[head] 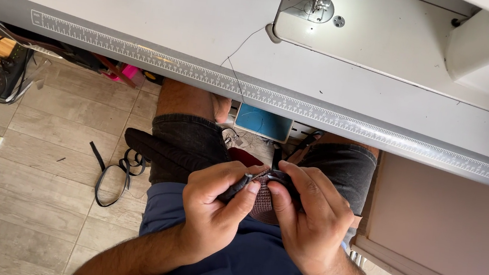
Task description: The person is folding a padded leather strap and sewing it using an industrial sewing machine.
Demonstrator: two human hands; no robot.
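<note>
Below the desk (148, 14) edge, over the lap, both hands pinch a brown woven piece (261, 203) — left hand (217, 210) and right hand (309, 217) closed on it — seemingly aligning black trim; steady fingertip control matters.

Sewing machine (394, 31) on the table (148, 14) — hands (266, 212) below, over the lap, strap loops (119, 172) left on floor.

Desk (148, 14): smooth, matt grey laminate with a printed rule along its edge. Sewing machine (406, 33): glossy white plastic body, bright metal needle parts. Webbing (262, 203): coarse brown woven cloth, pinched in both hands, left (217, 206) and right (309, 220). Strap (112, 174): thin black cloth. Shorts (185, 142): dark, matt denim. Floor (20, 191): matt, wood-grain planks.
</note>
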